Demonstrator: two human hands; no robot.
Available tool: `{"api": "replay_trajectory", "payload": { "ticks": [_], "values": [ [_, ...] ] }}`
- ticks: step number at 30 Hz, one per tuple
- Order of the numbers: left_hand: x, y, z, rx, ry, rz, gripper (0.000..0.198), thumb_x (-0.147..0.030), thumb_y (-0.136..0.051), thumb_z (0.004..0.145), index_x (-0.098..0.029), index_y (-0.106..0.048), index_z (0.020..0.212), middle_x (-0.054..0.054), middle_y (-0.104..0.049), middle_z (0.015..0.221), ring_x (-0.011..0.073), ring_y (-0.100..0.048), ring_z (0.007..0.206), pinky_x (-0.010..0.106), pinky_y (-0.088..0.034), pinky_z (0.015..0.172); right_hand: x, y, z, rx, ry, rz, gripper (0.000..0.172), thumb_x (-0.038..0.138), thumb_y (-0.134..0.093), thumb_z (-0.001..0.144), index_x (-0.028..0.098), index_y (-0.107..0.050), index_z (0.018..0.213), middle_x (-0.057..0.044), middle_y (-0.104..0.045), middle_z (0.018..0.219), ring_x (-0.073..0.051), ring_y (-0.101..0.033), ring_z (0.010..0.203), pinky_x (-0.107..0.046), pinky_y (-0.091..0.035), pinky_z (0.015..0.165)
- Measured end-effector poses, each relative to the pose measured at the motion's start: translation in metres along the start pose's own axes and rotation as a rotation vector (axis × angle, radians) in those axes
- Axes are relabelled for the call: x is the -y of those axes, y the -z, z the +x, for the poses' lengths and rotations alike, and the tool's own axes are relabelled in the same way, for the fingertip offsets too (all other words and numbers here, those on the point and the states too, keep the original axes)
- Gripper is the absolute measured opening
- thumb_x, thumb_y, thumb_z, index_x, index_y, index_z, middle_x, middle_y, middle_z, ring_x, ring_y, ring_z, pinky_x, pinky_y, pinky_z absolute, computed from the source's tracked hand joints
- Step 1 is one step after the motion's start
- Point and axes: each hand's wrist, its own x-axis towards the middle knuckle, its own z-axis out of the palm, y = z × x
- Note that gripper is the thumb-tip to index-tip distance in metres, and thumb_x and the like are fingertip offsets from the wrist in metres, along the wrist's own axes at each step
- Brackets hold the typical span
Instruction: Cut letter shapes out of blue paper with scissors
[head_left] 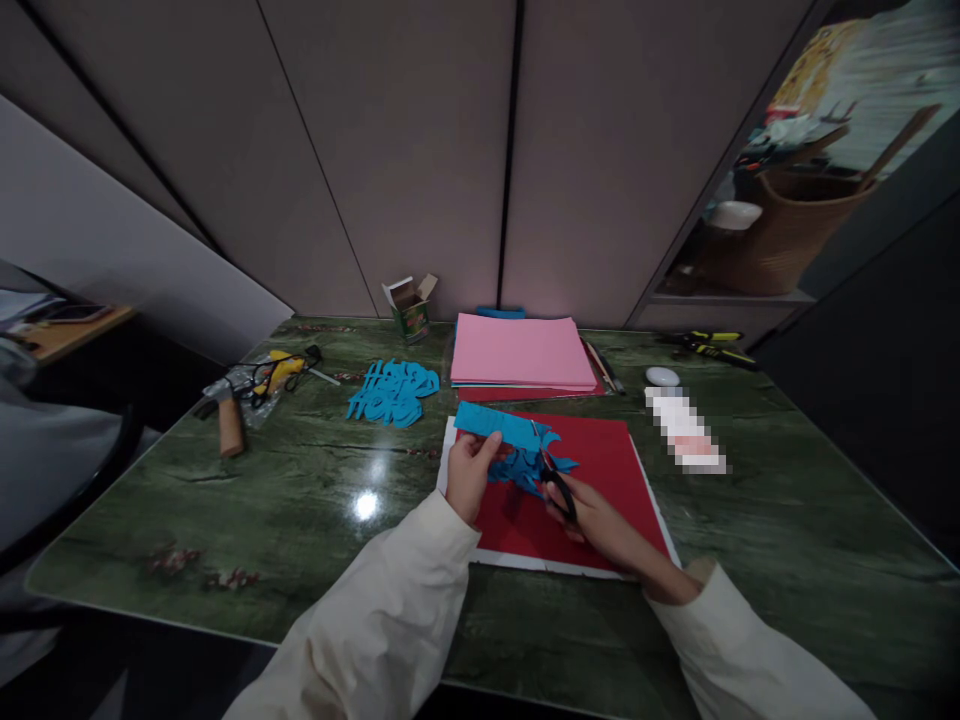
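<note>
Pinched in my left hand (471, 470) is a strip of blue paper (499, 425), its thumb lying on top. My right hand (592, 515) grips black-handled scissors (556, 490), whose blades meet the right end of the strip. Whether the blades are parted cannot be made out. Blue scraps (517, 468) lie under the strip, on a red sheet (600, 500) with a white border. To the left, a pile of blue cut-out letters or shapes (394, 390) rests on the green table (300, 520).
Behind the red sheet lies a stack of pink paper (521, 350). A small open box (411, 310) stands at the back. Left are a wooden handle (231, 425) and a yellow tool (281, 370); right are yellow-black pliers (720, 350) and a white round object (662, 377). Grey panels (427, 150) rise behind.
</note>
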Motion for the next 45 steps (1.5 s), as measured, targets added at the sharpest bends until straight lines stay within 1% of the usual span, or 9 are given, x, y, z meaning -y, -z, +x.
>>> {"api": "replay_trajectory", "payload": {
  "ticks": [5,10,15,20,22,26,39,42,45],
  "values": [
    [0.0010,0.0015,0.0013,0.008,-0.016,0.008,0.026,-0.036,-0.061,0.067,-0.013,-0.057,0.076,0.005,-0.065,0.067,0.0174,-0.062,0.065,0.029,-0.047,0.061,-0.0016,0.0003,0.0004,-0.002,0.010,-0.042,0.031,0.049,-0.051,0.074,0.019,-0.049,0.080,0.004,-0.041,0.060,-0.006,-0.032,0.046,-0.015,-0.019,0.037],
    [0.0000,0.0009,0.0019,0.006,-0.012,-0.005,0.026,-0.036,-0.061,0.067,-0.013,-0.055,0.076,0.004,-0.064,0.067,0.0161,-0.061,0.063,0.028,-0.047,0.059,-0.0018,-0.0007,0.0001,-0.042,-0.008,-0.049,0.030,0.048,-0.052,0.073,0.020,-0.050,0.083,0.002,-0.044,0.064,-0.008,-0.041,0.053,-0.014,-0.021,0.038],
    [-0.0025,0.0005,0.0015,-0.002,-0.014,-0.007,0.026,-0.036,-0.062,0.066,-0.013,-0.055,0.074,0.003,-0.063,0.065,0.0157,-0.061,0.062,0.028,-0.047,0.059,0.0026,-0.0032,-0.0021,-0.041,-0.027,-0.045,0.029,0.048,-0.054,0.072,0.020,-0.050,0.080,0.002,-0.046,0.065,-0.009,-0.044,0.055,-0.014,-0.021,0.038],
    [-0.0056,0.0002,0.0010,-0.013,-0.015,-0.013,0.024,-0.036,-0.062,0.066,-0.014,-0.054,0.070,0.002,-0.062,0.063,0.0145,-0.060,0.060,0.027,-0.047,0.058,0.0018,-0.0029,-0.0030,-0.072,-0.051,-0.054,0.029,0.046,-0.054,0.072,0.021,-0.052,0.087,-0.001,-0.053,0.076,-0.011,-0.050,0.064,-0.014,-0.023,0.039],
    [-0.0066,-0.0001,0.0008,-0.010,-0.015,-0.018,0.024,-0.036,-0.062,0.065,-0.014,-0.054,0.071,0.002,-0.062,0.064,0.0143,-0.060,0.060,0.026,-0.047,0.059,0.0001,-0.0018,-0.0024,-0.063,-0.039,-0.055,0.029,0.046,-0.053,0.072,0.022,-0.052,0.089,-0.002,-0.053,0.077,-0.011,-0.050,0.063,-0.014,-0.023,0.039],
    [-0.0075,-0.0003,0.0011,-0.004,-0.013,-0.035,0.025,-0.037,-0.062,0.065,-0.014,-0.055,0.072,0.002,-0.063,0.066,0.0144,-0.060,0.061,0.027,-0.047,0.060,-0.0020,0.0006,-0.0010,-0.044,-0.023,-0.092,0.026,0.045,-0.051,0.074,0.021,-0.051,0.083,0.000,-0.051,0.071,-0.010,-0.048,0.059,-0.013,-0.022,0.038],
    [-0.0079,0.0018,0.0026,-0.021,-0.030,-0.017,0.024,-0.037,-0.061,0.067,-0.014,-0.055,0.072,0.003,-0.064,0.072,0.0143,-0.060,0.067,0.025,-0.047,0.060,0.0023,0.0000,-0.0055,-0.052,-0.026,-0.158,0.025,0.044,-0.053,0.071,0.022,-0.053,0.083,-0.002,-0.057,0.077,-0.013,-0.053,0.064,-0.017,-0.031,0.043],
    [-0.0085,0.0014,0.0026,-0.018,-0.032,-0.028,0.024,-0.037,-0.061,0.067,-0.014,-0.056,0.073,0.003,-0.064,0.071,0.0140,-0.060,0.066,0.025,-0.047,0.060,0.0005,0.0006,-0.0044,-0.047,-0.021,-0.160,0.024,0.044,-0.052,0.073,0.022,-0.053,0.083,-0.002,-0.057,0.077,-0.013,-0.052,0.062,-0.016,-0.030,0.041],
    [-0.0085,0.0013,0.0026,-0.010,-0.031,-0.042,0.023,-0.036,-0.061,0.067,-0.014,-0.056,0.072,0.002,-0.063,0.070,0.0134,-0.060,0.064,0.025,-0.047,0.060,-0.0027,0.0018,-0.0012,-0.035,-0.021,-0.134,0.025,0.046,-0.051,0.074,0.022,-0.051,0.081,0.000,-0.053,0.069,-0.010,-0.047,0.054,-0.015,-0.024,0.038]
  ]
}}
